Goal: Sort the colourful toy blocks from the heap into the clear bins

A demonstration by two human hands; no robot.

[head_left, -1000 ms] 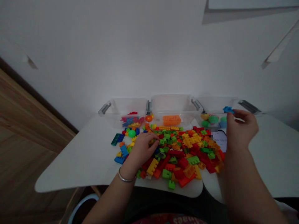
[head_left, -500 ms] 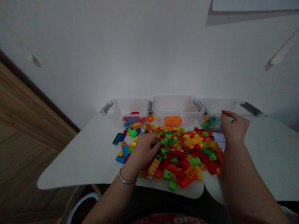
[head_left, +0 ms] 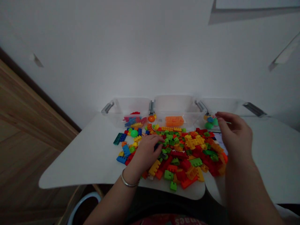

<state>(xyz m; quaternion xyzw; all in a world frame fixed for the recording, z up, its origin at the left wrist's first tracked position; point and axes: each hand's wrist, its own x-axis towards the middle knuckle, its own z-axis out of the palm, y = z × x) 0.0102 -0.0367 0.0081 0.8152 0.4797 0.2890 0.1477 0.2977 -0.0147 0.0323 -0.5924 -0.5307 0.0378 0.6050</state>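
A wide heap of colourful toy building blocks lies on the white table. My left hand, a bangle at its wrist, rests on the left part of the heap; its fingers are stretched out, thumb apart, and I see nothing held. My right hand is raised in front of the right clear plastic bin. Its thumb and forefinger stand apart with nothing visible between them; the other fingers are partly hidden. Green, blue and yellow pieces show inside that bin, left of my fingertips.
A middle clear bin holds an orange block piece. The left clear bin contains red, pink and blue pieces. Partly covered by blocks, a phone-like screen lies beside my right wrist. A bucket rim shows below the table's front edge.
My right hand has drawn back slightly from the right bin toward me, and its thumb and forefinger have parted. My left hand stays on the heap. The view shifts a little.
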